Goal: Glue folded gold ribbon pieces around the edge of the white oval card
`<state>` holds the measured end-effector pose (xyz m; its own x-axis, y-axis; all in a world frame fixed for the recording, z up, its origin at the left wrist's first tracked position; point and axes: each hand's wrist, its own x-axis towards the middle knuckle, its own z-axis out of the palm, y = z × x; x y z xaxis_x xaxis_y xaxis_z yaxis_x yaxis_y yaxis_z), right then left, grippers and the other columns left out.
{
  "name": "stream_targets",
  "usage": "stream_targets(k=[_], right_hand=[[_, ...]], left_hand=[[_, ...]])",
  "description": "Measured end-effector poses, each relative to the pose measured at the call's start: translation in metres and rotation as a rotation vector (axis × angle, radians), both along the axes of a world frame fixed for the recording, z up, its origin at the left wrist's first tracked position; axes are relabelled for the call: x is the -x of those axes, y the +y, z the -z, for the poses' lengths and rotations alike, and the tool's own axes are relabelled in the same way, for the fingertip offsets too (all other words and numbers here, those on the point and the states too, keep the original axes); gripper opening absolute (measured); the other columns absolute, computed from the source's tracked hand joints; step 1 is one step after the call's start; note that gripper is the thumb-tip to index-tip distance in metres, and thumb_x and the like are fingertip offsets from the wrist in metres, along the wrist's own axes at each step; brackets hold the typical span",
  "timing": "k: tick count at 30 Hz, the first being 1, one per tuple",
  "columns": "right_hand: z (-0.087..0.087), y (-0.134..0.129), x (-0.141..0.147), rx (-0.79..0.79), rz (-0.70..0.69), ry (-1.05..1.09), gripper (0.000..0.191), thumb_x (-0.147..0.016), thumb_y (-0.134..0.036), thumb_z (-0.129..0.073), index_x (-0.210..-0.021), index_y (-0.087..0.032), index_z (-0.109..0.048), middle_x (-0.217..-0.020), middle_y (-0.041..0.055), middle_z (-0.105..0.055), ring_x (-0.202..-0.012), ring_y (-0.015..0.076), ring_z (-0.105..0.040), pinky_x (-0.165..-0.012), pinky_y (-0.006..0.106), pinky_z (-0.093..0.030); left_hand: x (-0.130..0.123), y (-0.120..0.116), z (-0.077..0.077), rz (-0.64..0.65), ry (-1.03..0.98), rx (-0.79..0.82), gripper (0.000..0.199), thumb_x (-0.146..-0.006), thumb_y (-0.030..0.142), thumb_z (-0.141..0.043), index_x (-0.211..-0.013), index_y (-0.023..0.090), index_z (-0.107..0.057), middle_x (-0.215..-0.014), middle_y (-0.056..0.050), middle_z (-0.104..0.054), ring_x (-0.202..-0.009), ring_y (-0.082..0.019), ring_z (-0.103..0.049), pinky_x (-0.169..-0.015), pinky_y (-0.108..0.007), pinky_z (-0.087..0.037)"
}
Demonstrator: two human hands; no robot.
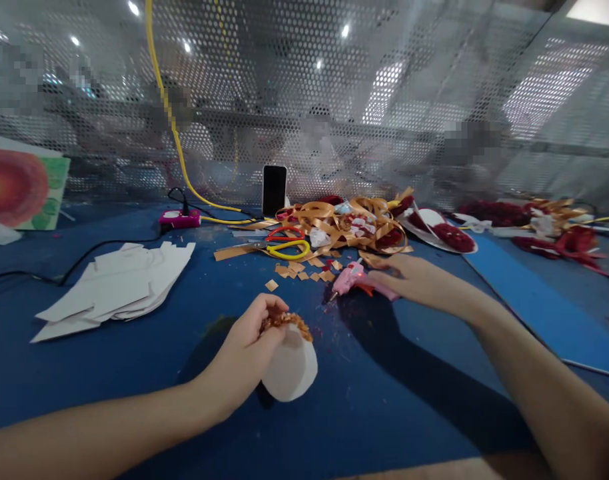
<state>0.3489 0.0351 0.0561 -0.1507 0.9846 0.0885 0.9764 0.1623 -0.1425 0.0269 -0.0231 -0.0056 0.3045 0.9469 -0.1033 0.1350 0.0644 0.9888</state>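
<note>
My left hand [257, 340] pinches a round white card disc [289, 370] at its top edge, above the blue table. Small brown-gold ruffled ribbon pieces [298, 325] cover that edge of the disc, and my fingers hide part of them. On the right, my right hand [409, 280] has its fingers round the handle of a pink glue gun [352, 277]. The glue gun lies low over the tabletop, its nozzle toward the left. Several cut gold ribbon squares [294, 269] lie just beyond, between the hands.
Scissors [288, 248] with red and yellow handles lie before a heap of gold ribbon [354, 220]. White card sheets [119, 283] are stacked at left. A phone [274, 190] stands at the back, near a pink power strip [179, 219] and yellow cable. Perforated metal screens the far side.
</note>
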Motion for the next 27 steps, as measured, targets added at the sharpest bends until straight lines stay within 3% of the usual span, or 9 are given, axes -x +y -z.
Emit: stream_targets(k=[4, 6, 9, 11, 14, 17, 21, 27], right_hand=[[0.024, -0.006, -0.008, -0.009, -0.082, -0.006, 0.031, -0.079, -0.053, -0.067, -0.067, -0.024, -0.060, -0.076, 0.0031, -0.066, -0.065, 0.0200, -0.059, -0.060, 0.034, -0.045], [0.029, -0.005, -0.007, -0.035, -0.080, -0.006, 0.026, -0.077, -0.044, -0.068, -0.065, -0.024, -0.056, -0.071, 0.0016, -0.063, -0.062, 0.0181, -0.056, -0.058, 0.033, -0.042], [0.029, -0.005, -0.006, -0.052, -0.053, 0.009, 0.017, -0.075, -0.037, -0.065, -0.069, -0.023, -0.057, -0.070, 0.0014, -0.063, -0.060, 0.0172, -0.055, -0.057, 0.032, -0.039], [0.028, -0.005, -0.006, -0.045, -0.035, 0.028, 0.017, -0.075, -0.039, -0.064, -0.076, -0.023, -0.060, -0.071, 0.0015, -0.065, -0.059, 0.0175, -0.057, -0.056, 0.031, -0.039], [0.027, -0.005, -0.006, -0.038, -0.017, 0.062, 0.025, -0.079, -0.044, -0.061, -0.088, -0.021, -0.063, -0.075, 0.0027, -0.069, -0.061, 0.0189, -0.061, -0.056, 0.031, -0.042], [0.029, -0.003, -0.004, -0.071, -0.010, 0.104, 0.029, -0.079, -0.045, -0.059, -0.094, -0.021, -0.065, -0.081, 0.0050, -0.073, -0.064, 0.0200, -0.063, -0.058, 0.032, -0.044], [0.032, -0.002, -0.002, -0.126, -0.021, 0.133, 0.026, -0.077, -0.043, -0.061, -0.093, -0.022, -0.065, -0.082, 0.0061, -0.074, -0.065, 0.0215, -0.064, -0.059, 0.033, -0.046], [0.032, -0.004, -0.002, -0.160, 0.037, 0.169, 0.033, -0.078, -0.049, -0.064, -0.099, -0.024, -0.064, -0.080, 0.0055, -0.071, -0.064, 0.0217, -0.064, -0.059, 0.034, -0.045]], left_hand=[[0.007, 0.008, -0.015, -0.032, 0.113, -0.041, 0.030, -0.081, 0.017, -0.045, -0.110, 0.024, -0.051, -0.086, 0.000, -0.063, -0.079, -0.019, -0.061, -0.071, -0.030, -0.044], [0.016, 0.021, -0.023, 0.037, 0.245, -0.137, 0.033, -0.081, 0.017, -0.045, -0.113, 0.024, -0.051, -0.089, -0.001, -0.068, -0.078, -0.020, -0.063, -0.070, -0.031, -0.045], [0.033, 0.046, -0.029, 0.094, 0.622, -0.330, 0.035, -0.087, 0.018, -0.039, -0.118, 0.022, -0.054, -0.084, -0.002, -0.073, -0.078, -0.023, -0.067, -0.072, -0.034, -0.047], [0.041, 0.059, -0.028, 0.083, 0.912, -0.578, 0.035, -0.090, 0.020, -0.038, -0.117, 0.017, -0.061, -0.092, -0.008, -0.074, -0.085, -0.026, -0.067, -0.079, -0.039, -0.050], [0.044, 0.066, -0.020, 0.037, 0.972, -0.704, 0.042, -0.091, 0.023, -0.044, -0.126, 0.014, -0.064, -0.131, -0.017, -0.064, -0.124, -0.035, -0.053, -0.107, -0.054, -0.039], [0.038, 0.061, -0.012, 0.152, 1.007, -0.775, 0.042, -0.098, 0.038, -0.046, -0.133, 0.028, -0.066, -0.144, -0.011, -0.059, -0.140, -0.039, -0.039, -0.112, -0.061, -0.034], [0.032, 0.052, -0.003, 0.263, 1.089, -0.838, 0.054, -0.100, 0.057, -0.044, -0.144, 0.031, -0.058, -0.152, -0.012, -0.054, -0.150, -0.043, -0.026, -0.117, -0.070, -0.018], [0.032, 0.049, 0.001, 0.299, 1.090, -0.871, 0.061, -0.102, 0.053, -0.040, -0.150, 0.017, -0.052, -0.156, -0.012, -0.050, -0.150, -0.042, -0.027, -0.121, -0.064, -0.017]])
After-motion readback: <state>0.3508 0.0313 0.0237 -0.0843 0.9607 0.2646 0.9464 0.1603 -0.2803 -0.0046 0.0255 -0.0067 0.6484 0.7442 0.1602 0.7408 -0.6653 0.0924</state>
